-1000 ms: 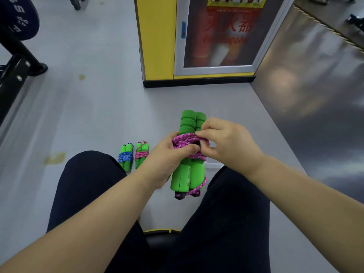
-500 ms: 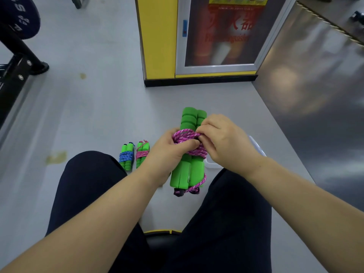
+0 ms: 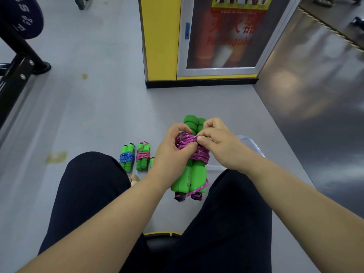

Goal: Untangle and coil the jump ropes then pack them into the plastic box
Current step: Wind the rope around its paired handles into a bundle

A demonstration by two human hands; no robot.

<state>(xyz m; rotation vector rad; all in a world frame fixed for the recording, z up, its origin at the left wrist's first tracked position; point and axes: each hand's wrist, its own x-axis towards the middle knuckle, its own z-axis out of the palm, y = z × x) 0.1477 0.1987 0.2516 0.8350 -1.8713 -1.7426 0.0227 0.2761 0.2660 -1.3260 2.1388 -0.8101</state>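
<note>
Pink cord (image 3: 192,149) is pinched by both hands: left hand (image 3: 173,152) clenched round the green handles (image 3: 189,174), right hand (image 3: 220,146) nipping a strand at top. Bundle is held above the knees. Plastic box (image 3: 251,146) is seen just behind the right hand; two coiled ropes (image 3: 136,156) lie on the floor (image 3: 88,115), left.

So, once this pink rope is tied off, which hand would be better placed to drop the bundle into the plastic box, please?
Probably the right hand: the plastic box lies directly under it. The left hand sits on the bundle's far side, nearer the finished ropes on the floor.
</note>
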